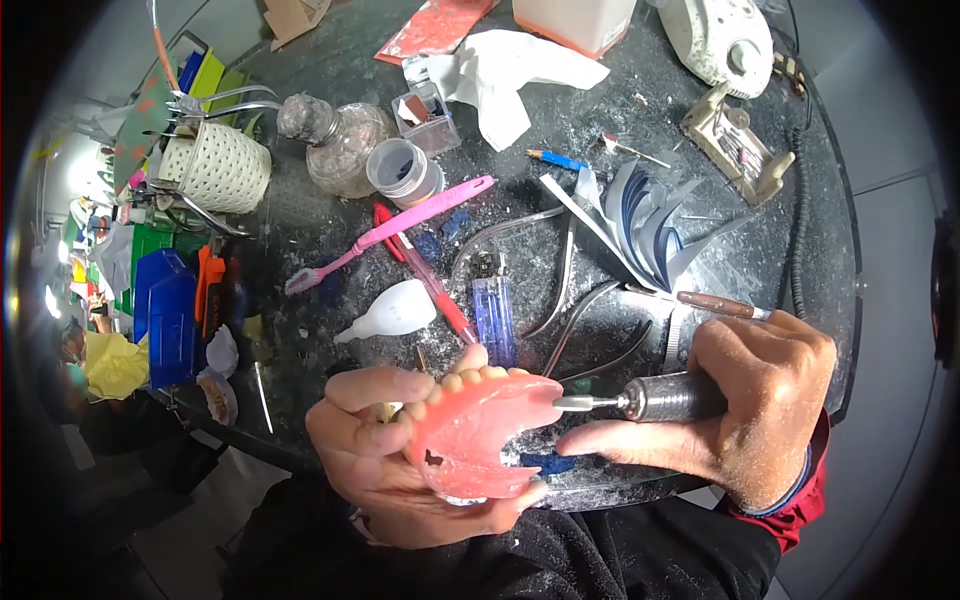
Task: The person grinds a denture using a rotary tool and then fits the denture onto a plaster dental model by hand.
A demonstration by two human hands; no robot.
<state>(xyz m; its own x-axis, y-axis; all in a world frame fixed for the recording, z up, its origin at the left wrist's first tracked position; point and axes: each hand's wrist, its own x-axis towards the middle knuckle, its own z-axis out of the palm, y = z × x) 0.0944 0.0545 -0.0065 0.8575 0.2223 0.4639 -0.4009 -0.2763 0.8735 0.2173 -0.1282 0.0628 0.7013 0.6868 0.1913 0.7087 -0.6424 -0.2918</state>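
Observation:
Held in my left hand [365,455] is a pink denture [455,430] with a row of ivory teeth along its upper left edge. A small dark hole shows in its pink base, near my palm. My right hand [765,415] grips a black rotary handpiece [675,397], thumb stretched out below it toward the denture. The handpiece's metal bur [575,403] meets or nearly meets the tip of the denture's right end; contact is hard to tell. White dust coats my right hand.
Around lie a blue lighter [493,315], a white rubber bulb [398,308], a pink toothbrush [420,215], a red pen [440,290], a fan of abrasive sheets [645,225] and a brown-handled tool [720,304]. Farther back stand a glass burner [345,150] and a white basket [222,165]. Dust covers the dark table.

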